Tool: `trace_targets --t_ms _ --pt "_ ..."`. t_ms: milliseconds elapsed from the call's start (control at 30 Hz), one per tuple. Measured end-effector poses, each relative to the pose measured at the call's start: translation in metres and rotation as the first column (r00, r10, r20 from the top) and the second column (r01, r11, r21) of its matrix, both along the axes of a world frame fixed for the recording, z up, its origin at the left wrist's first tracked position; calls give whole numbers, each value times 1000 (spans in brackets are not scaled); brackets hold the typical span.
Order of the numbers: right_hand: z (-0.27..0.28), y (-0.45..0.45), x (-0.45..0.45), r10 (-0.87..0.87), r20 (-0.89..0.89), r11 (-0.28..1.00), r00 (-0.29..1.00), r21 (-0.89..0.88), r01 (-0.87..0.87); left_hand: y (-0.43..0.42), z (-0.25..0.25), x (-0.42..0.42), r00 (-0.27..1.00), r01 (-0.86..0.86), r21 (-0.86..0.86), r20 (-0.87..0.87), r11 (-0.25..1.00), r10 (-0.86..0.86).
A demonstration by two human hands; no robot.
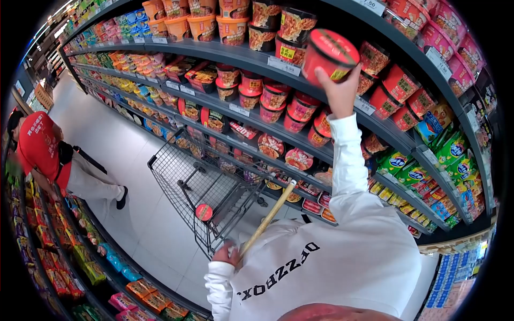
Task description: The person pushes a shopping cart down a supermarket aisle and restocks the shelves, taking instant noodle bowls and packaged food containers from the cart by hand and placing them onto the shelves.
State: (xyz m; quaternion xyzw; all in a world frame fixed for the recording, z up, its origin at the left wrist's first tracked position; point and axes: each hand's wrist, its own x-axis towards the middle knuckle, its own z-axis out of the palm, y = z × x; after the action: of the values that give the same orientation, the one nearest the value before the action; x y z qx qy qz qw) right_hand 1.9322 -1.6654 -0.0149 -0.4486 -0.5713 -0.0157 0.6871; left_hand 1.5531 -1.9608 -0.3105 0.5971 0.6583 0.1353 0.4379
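Note:
A red tub of instant noodles with a round red lid [331,49] is held up by my right hand [340,88], its fingers wrapped round the lower side. The tub is in front of the upper shelf, beside other noodle tubs [295,27]. Low by my waist, my left hand [227,253] is closed at the near end of a metal shopping cart [201,184], where the handle is. What exactly its fingers grip is too small to tell. A yellowish stick [270,216] slants up just beside that hand, in front of my white top.
Shelves [214,48] of noodle tubs and packets curve along the right side. Another shelf unit [80,251] with snack packets runs along the left. A person in a red shirt [40,144] bends over it. Floor tiles [142,214] show between cart and left shelves.

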Motion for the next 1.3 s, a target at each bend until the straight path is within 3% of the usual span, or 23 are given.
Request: trace_targets --t_ms 33,67,133,200,233,333,433,533,600,633,667,733,800,867,933,967,1067,1100,1167,1200,1233,1267,1300 --pt "-14 -9 -11 136 -34 991 990 -11 -137 16 14 0 997 20 264 63 964 -38" --pt "-30 -16 -23 271 -71 962 960 -16 -272 32 32 1 989 -19 216 150 976 -15" --pt "-57 -38 -57 323 -87 940 942 -87 -330 67 83 14 898 -128 245 441 961 7" --pt "-87 -49 -89 332 -79 935 940 -104 -339 96 108 24 768 -188 366 633 912 -96" --pt "-101 -50 -100 369 -86 917 925 -129 -378 107 125 31 629 -248 259 776 934 -48" --pt "-123 -61 -127 462 -219 825 859 -250 -507 141 146 42 559 -292 334 820 896 -123" --pt "-142 -66 -145 490 -120 794 863 -348 -499 158 156 46 503 -355 279 861 893 -69" --pt "-174 -71 -176 445 -186 789 876 -382 -482 168 139 50 423 -311 195 905 930 -48" --pt "-186 -81 -194 458 -288 744 841 -393 -540 176 111 56 348 -455 111 935 883 62" --pt "-196 -84 -196 490 -145 719 860 -491 -492 186 93 55 317 -520 80 942 851 106" --pt "-206 -87 -198 529 -2 693 849 -576 -433 190 77 52 92 -545 -59 987 837 130" --pt "-225 -93 -198 622 -35 619 782 -590 -518 187 71 34 -8 -520 -172 980 837 197" --pt "-238 -93 -199 686 -310 434 658 -551 -713 186 43 20 14 -546 -187 973 817 232" --pt "-247 -80 -204 731 -298 419 614 -514 -748 179 17 4 30 -570 -204 963 796 268" --pt "-246 -61 -205 501 -657 95 563 -605 -790 172 -1 -12 -26 -412 -296 949 862 313" --pt "-251 -50 -205 458 -693 -38 557 -641 -766 171 -8 -15 -116 -390 -380 924 839 364" --pt "-278 -11 -196 69 -947 -603 313 -290 -743 171 -40 -21 -103 -423 -400 913 813 395" --pt "-285 -10 -199 56 -947 -615 317 -283 -736 172 -40 -19 -35 -489 -337 929 805 367" --pt "-300 -9 -204 288 -862 -573 418 -504 -646 173 -58 -17 27 -481 -335 918 810 395" --pt "-310 -7 -203 281 -862 -584 422 -502 -637 174 -62 -15 96 -465 -320 909 825 407" --pt "-322 -2 -202 251 -868 -596 429 -488 -638 171 -59 -12 82 -482 -453 829 750 553" --pt "-334 3 -203 221 -873 -608 435 -472 -639 164 -67 -10 71 -487 -464 823 740 563" --pt "-344 11 -206 176 -876 -617 449 -454 -643 156 -81 -8 270 -608 -347 756 714 597"
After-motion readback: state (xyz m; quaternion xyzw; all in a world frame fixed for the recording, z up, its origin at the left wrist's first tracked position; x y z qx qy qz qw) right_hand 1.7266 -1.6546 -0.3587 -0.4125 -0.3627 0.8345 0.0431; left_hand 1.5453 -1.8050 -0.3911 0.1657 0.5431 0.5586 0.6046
